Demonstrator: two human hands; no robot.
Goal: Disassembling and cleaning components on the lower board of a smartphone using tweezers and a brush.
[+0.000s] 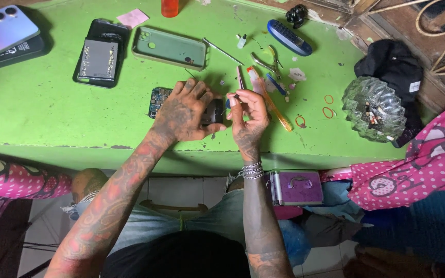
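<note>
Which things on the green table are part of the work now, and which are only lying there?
In use:
left hand pressing the circuit board
right hand holding a thin tool

Lying about:
green phone case
opened phone
pliers
glass ashtray
rubber bands

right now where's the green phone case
In the head view the green phone case lies on the green table, beyond the left hand, right of the opened phone.
</note>
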